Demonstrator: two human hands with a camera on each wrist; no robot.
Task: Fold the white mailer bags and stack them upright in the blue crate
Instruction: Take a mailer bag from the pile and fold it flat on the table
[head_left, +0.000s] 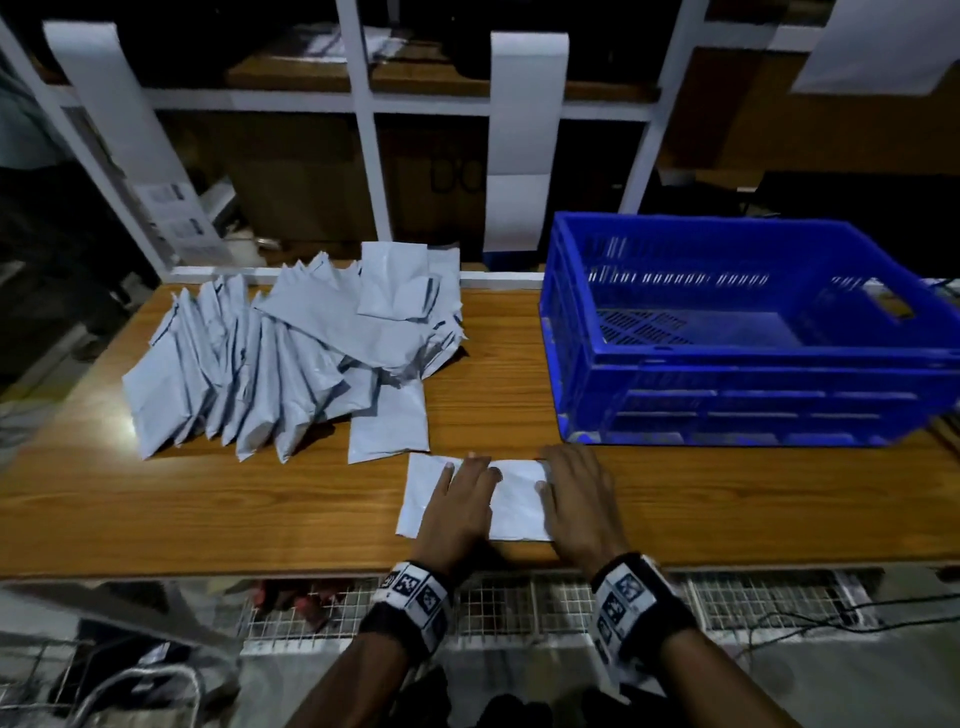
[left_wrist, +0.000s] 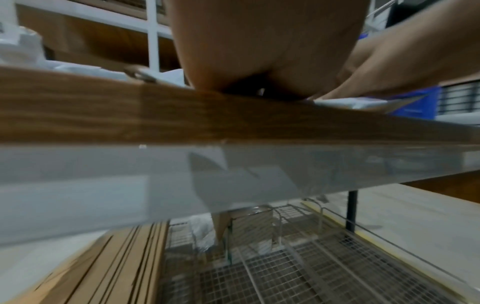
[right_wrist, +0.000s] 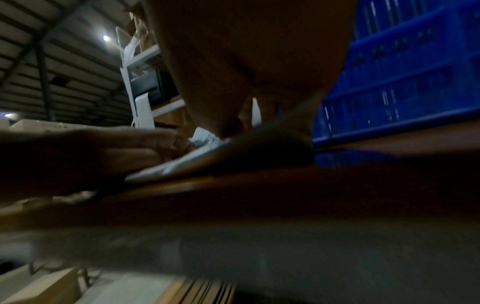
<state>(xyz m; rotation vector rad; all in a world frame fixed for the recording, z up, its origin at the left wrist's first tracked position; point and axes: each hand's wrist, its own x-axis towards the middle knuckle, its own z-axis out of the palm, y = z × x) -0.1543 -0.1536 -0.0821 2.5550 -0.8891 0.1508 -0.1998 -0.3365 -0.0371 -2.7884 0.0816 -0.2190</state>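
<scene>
Stood on a wooden table (head_left: 208, 499), at its far right: a blue crate (head_left: 727, 405), nothing visible on the bare part of its slatted floor. Heaped over the far left of the tabletop, well apart from the crate: a pile of white mailer bags (head_left: 291, 353), overlapping and fanned, one loose bag at the pile's near edge. Lay flat at the near edge of the table, between pile and crate and just in front of the crate's near-left corner: a single white mailer bag (head_left: 514, 499), its right part doubled over the left. Pressed down on that bag, side by side: the left hand (head_left: 460, 506), palm down, fingers straight and slightly spread over the bag's middle; the right hand (head_left: 576, 499), palm down, fingers straight, laid over the bag's right edge. Neither hand curled round anything, both flat and merely pressing. Worn on both wrists: dark bands with printed square markers. Seen from the right wrist view, dim and blurred: the bag's pale edge (right_wrist: 166, 166) under the fingers, the crate wall (right_wrist: 402, 82) just beyond.
</scene>
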